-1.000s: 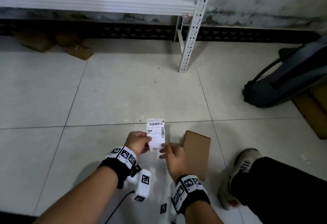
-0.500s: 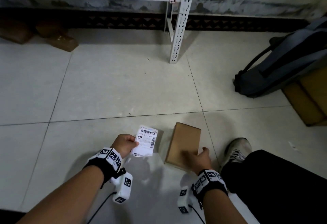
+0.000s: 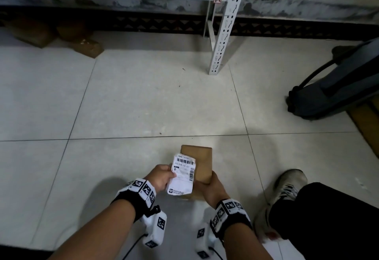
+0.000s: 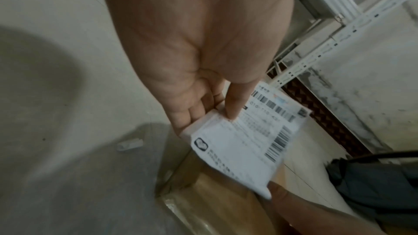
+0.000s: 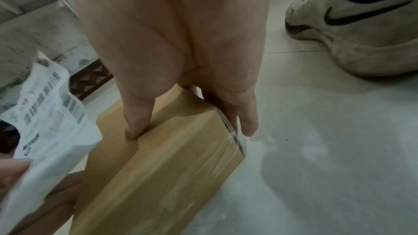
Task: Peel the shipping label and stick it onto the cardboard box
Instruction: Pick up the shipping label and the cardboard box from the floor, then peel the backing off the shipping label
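Note:
The white shipping label [image 3: 183,174] with barcodes is pinched by its left edge between the thumb and fingers of my left hand [image 3: 162,177]; the left wrist view shows the label [image 4: 253,137] hanging over the box's corner. The brown cardboard box [image 3: 202,162] is gripped at its near end by my right hand [image 3: 211,188], thumb on the top face and fingers down the right side, as the right wrist view of the box [image 5: 162,158] shows. Its near end looks raised off the tiled floor. The label [image 5: 47,128] overlaps the box's left part.
A white metal shelf post [image 3: 222,34] stands ahead on the floor. A dark backpack [image 3: 336,89] lies at the right over cardboard. My white shoe [image 3: 287,188] and dark trouser leg sit just right of the box. Brown boxes [image 3: 82,44] lie under the shelf, far left.
My right hand left the label, reached to the box and took hold of its near end. The box has been pulled left toward the label, which my left hand now holds alone over it.

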`<act>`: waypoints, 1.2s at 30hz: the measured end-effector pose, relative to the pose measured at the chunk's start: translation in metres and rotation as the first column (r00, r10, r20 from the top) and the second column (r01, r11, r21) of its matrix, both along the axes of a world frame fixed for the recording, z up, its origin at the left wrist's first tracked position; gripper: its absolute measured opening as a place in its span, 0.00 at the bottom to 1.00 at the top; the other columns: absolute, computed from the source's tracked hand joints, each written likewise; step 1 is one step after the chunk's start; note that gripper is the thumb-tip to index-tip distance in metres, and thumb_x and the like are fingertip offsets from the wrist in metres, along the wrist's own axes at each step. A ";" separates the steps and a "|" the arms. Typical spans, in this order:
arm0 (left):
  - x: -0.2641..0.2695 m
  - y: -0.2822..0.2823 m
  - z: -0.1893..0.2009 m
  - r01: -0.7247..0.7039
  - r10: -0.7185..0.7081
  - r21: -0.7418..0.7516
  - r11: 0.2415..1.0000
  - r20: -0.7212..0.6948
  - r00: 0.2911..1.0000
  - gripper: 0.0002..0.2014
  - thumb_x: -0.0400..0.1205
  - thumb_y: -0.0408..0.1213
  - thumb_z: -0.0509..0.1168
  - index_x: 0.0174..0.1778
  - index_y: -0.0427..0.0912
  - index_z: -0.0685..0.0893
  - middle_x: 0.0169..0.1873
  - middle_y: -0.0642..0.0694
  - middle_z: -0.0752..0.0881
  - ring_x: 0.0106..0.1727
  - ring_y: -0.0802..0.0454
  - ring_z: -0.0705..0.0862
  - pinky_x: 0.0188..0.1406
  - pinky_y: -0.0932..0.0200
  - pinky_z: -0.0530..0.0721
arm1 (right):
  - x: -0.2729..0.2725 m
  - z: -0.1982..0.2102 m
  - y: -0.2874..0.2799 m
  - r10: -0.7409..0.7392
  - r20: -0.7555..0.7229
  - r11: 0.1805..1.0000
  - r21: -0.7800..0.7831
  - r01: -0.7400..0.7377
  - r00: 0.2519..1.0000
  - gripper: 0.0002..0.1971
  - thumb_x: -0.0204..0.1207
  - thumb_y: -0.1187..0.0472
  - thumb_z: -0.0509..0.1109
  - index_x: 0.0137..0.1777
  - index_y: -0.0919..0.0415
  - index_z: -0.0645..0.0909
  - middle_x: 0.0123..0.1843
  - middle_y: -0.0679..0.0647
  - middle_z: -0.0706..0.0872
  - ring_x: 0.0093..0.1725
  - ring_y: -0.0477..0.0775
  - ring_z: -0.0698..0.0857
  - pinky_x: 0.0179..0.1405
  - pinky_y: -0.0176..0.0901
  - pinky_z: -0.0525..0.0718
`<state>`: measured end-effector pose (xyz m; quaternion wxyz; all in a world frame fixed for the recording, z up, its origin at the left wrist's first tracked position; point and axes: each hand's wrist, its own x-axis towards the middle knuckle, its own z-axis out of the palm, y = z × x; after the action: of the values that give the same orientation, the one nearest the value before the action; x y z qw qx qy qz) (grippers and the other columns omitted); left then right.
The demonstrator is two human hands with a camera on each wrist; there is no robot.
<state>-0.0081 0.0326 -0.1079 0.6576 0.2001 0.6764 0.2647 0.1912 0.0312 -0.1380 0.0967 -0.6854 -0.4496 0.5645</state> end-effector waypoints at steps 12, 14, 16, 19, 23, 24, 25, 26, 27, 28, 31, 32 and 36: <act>-0.027 -0.007 -0.009 0.051 -0.026 0.072 0.996 -0.308 0.951 0.10 0.79 0.24 0.68 0.33 0.38 0.81 0.49 0.26 0.90 0.46 0.35 0.89 0.52 0.38 0.88 | -0.008 -0.049 0.007 -0.042 -0.005 0.986 -0.161 0.041 0.999 0.40 0.52 0.37 0.79 0.65 0.53 0.78 0.61 0.55 0.89 0.56 0.57 0.90 0.59 0.57 0.89; -0.020 -0.001 0.002 0.044 0.003 0.114 0.993 -0.384 0.923 0.11 0.78 0.25 0.68 0.31 0.40 0.81 0.45 0.30 0.91 0.43 0.38 0.88 0.46 0.46 0.88 | -0.012 0.010 0.003 -0.037 0.074 0.987 -0.156 0.049 0.997 0.42 0.59 0.37 0.74 0.71 0.58 0.71 0.66 0.58 0.84 0.61 0.61 0.86 0.61 0.54 0.86; -0.015 0.007 0.017 -0.002 0.077 0.182 0.983 -0.410 0.909 0.11 0.77 0.25 0.68 0.30 0.41 0.81 0.42 0.32 0.91 0.41 0.39 0.89 0.44 0.47 0.88 | -0.011 0.049 0.005 -0.014 0.168 0.990 -0.136 0.038 0.986 0.38 0.69 0.42 0.69 0.75 0.61 0.68 0.70 0.62 0.79 0.65 0.65 0.83 0.58 0.51 0.82; -0.010 0.019 0.047 -0.085 0.169 0.250 0.964 -0.337 0.926 0.10 0.78 0.24 0.69 0.32 0.40 0.83 0.44 0.33 0.91 0.41 0.39 0.89 0.48 0.44 0.90 | -0.005 0.090 0.019 -0.063 0.240 0.996 -0.051 0.077 0.969 0.36 0.67 0.44 0.66 0.73 0.64 0.73 0.67 0.64 0.81 0.61 0.68 0.86 0.51 0.52 0.82; -0.004 0.021 0.096 -0.154 0.175 0.220 0.963 -0.079 0.981 0.03 0.80 0.21 0.67 0.42 0.30 0.83 0.50 0.30 0.88 0.49 0.36 0.88 0.36 0.53 0.92 | 0.002 0.144 0.037 -0.214 -0.126 0.971 -0.134 0.197 0.969 0.22 0.70 0.50 0.70 0.58 0.65 0.83 0.48 0.61 0.89 0.43 0.62 0.90 0.41 0.46 0.84; -0.002 0.018 0.109 -0.116 0.123 0.194 0.974 -0.023 0.992 0.03 0.80 0.21 0.67 0.48 0.27 0.83 0.52 0.29 0.88 0.50 0.36 0.88 0.35 0.53 0.92 | 0.001 0.158 0.039 -0.235 -0.209 0.967 -0.150 0.207 0.949 0.18 0.72 0.52 0.71 0.56 0.64 0.85 0.48 0.60 0.90 0.42 0.61 0.90 0.41 0.45 0.85; 0.000 0.015 0.121 -0.060 0.057 0.172 0.983 0.021 0.998 0.07 0.80 0.21 0.68 0.53 0.25 0.83 0.54 0.27 0.89 0.50 0.35 0.89 0.36 0.52 0.92 | 0.001 0.170 0.039 -0.250 -0.273 0.965 -0.145 0.217 0.929 0.15 0.74 0.55 0.72 0.55 0.64 0.86 0.48 0.61 0.91 0.41 0.61 0.90 0.39 0.43 0.86; 0.003 0.012 0.134 0.004 -0.012 0.169 0.986 0.045 0.999 0.11 0.80 0.22 0.69 0.57 0.24 0.83 0.56 0.27 0.89 0.51 0.35 0.89 0.37 0.51 0.92 | -0.001 0.181 0.039 -0.256 -0.321 0.966 -0.124 0.227 0.912 0.13 0.76 0.59 0.73 0.56 0.67 0.86 0.47 0.62 0.92 0.40 0.61 0.90 0.35 0.42 0.87; 0.006 0.008 0.148 0.056 -0.066 0.182 0.982 0.055 0.996 0.13 0.79 0.23 0.69 0.59 0.24 0.83 0.56 0.27 0.89 0.51 0.35 0.90 0.38 0.51 0.92 | -0.004 0.192 0.038 -0.260 -0.350 0.966 -0.090 0.244 0.900 0.13 0.77 0.63 0.73 0.57 0.71 0.85 0.49 0.64 0.91 0.40 0.62 0.91 0.32 0.43 0.88; 0.009 0.005 0.161 0.096 -0.107 0.201 0.975 0.044 0.993 0.12 0.79 0.24 0.70 0.58 0.27 0.84 0.56 0.28 0.90 0.51 0.36 0.90 0.38 0.53 0.91 | -0.006 0.201 0.037 -0.248 -0.360 0.967 -0.041 0.250 0.899 0.14 0.77 0.66 0.73 0.59 0.75 0.85 0.51 0.67 0.91 0.43 0.66 0.92 0.35 0.49 0.91; 0.019 0.000 0.191 0.171 -0.169 0.245 0.954 -0.028 0.985 0.08 0.79 0.27 0.71 0.53 0.35 0.84 0.53 0.32 0.91 0.46 0.41 0.89 0.35 0.58 0.89 | -0.008 0.219 0.034 -0.169 -0.352 0.971 0.098 0.216 0.920 0.11 0.77 0.70 0.73 0.57 0.77 0.85 0.54 0.73 0.91 0.55 0.75 0.90 0.57 0.71 0.88; 0.021 0.000 0.196 0.165 -0.154 0.279 0.946 -0.062 0.986 0.08 0.79 0.28 0.72 0.52 0.37 0.83 0.51 0.34 0.91 0.44 0.43 0.89 0.34 0.60 0.89 | -0.007 0.224 0.034 -0.154 -0.351 0.971 0.120 0.208 0.923 0.10 0.77 0.70 0.73 0.55 0.77 0.86 0.53 0.73 0.91 0.55 0.76 0.90 0.59 0.73 0.86; 0.019 0.003 0.202 0.008 0.030 0.485 0.874 -0.070 0.997 0.04 0.80 0.30 0.71 0.45 0.42 0.83 0.45 0.40 0.89 0.46 0.45 0.87 0.48 0.51 0.88 | -0.007 0.234 0.024 -0.092 -0.352 0.979 0.140 0.150 0.931 0.08 0.79 0.70 0.72 0.55 0.73 0.87 0.53 0.71 0.92 0.56 0.72 0.91 0.61 0.68 0.87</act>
<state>0.0108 0.0361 0.0942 0.5588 0.3645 0.6140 0.4219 0.1844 0.0551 0.0964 0.2649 -0.5924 -0.4277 0.6293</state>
